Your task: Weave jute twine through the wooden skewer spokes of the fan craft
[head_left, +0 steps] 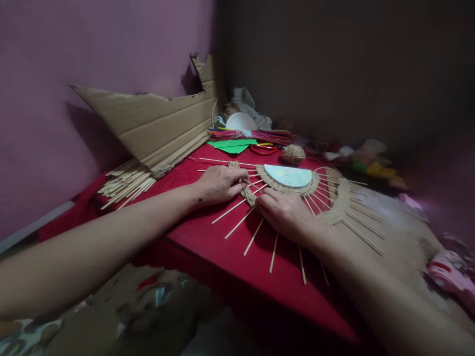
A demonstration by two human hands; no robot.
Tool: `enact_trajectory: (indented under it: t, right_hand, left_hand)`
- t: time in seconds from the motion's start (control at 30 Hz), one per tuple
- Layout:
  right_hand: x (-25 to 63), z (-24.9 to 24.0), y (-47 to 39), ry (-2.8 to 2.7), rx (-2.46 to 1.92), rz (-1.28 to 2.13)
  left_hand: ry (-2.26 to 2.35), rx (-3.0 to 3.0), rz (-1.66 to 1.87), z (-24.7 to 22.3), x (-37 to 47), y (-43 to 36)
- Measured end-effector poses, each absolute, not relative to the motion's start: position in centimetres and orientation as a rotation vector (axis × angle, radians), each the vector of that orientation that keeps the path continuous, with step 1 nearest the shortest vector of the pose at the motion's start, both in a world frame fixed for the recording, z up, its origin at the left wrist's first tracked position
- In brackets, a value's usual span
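Note:
A half-round piece with a pale blue centre [288, 176] lies on the red cloth [222, 247], thin wooden sticks [272, 253] fanning out from it. Beige twine is woven round its inner edge and in an outer band [338, 205]. My left hand [222, 184] is closed at the left part of the band, with fingertips pinching the twine beside a stick. Close to its right, my right hand [284, 210] is closed on the twine strand, its fingers partly hidden from view.
Cardboard [166, 128] leans on the wall at the left, by a pile of loose sticks [128, 183]. Behind the work lie green sheets [233, 145], red-handled scissors [263, 150] and a twine ball [293, 154]. A pink glue gun [451, 274] is at the right.

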State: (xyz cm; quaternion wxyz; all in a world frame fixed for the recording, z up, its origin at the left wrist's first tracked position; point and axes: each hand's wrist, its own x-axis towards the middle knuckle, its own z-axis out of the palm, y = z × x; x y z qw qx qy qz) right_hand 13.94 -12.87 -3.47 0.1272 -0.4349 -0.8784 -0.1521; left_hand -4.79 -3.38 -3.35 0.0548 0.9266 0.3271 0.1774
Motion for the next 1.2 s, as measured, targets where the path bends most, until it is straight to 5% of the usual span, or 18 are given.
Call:
enact_trajectory:
  t: [0.2, 0.8, 1.2]
  right_hand:
    - [14.0, -4.3, -12.5, -2.564, -1.433, -0.419]
    - [15.0, -2.1, -13.7, -2.345, -1.405, 0.368]
    - [14.8, 0.7, -15.1, -1.123, -0.833, 1.345]
  left_hand:
    - [1.022, 2.842, 0.473, -3.3, -4.7, -3.3]
    - [0.996, 2.941, 0.472, -3.5, -4.7, -3.2]
    - [0.919, 2.901, 0.521, -3.6, -4.9, -3.0]
